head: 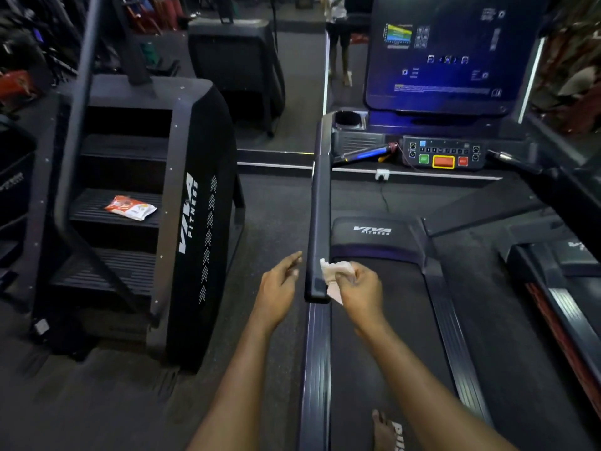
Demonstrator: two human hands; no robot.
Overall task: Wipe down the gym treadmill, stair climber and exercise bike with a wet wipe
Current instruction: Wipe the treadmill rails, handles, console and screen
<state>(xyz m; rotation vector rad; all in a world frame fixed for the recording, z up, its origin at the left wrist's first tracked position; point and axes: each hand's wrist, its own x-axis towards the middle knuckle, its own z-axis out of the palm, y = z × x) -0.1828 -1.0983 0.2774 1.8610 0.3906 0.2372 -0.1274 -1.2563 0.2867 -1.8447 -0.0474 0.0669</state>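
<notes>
Attending to the treadmill (374, 242), specifically its handrail (320, 206).

Gripping a crumpled wet wipe (336, 271) in the right hand (361, 286), with the fingers curled round it. Pressing the wipe against the inner face of the handrail at its near end. Holding the wipe bunched rather than spread flat, judged to be for a firm pad under the fingertips and steady pressure on a narrow bar.

Holding the left hand (278, 284) open just off the outer face of the handrail, level with the same near end. Extending its fingers straight and close together, grasping nothing. Possibly brushing the handrail with the fingertips, though the dim, soft view does not settle it. Placing this hand there, in my judgement, to steady the handrail or to take the wipe over.

Reaching both forearms forward and slightly downward, converging on the handrail from either side. Bending the right wrist inward toward the handrail; setting the left wrist nearly straight.

Standing on the belt (383, 336) on the inner side of the handrail, with a bare foot (380, 428) showing there.

Noting the lit console (444, 156) beyond the handrail's far end. Noting the stair climber (192, 222) well off to the handrail's outer side, with an orange and white packet (130, 207) lying on one middle step.

Judging the wipe-down to be at its treadmill stage, with the handrail's length toward the console calling for a sliding stroke.
</notes>
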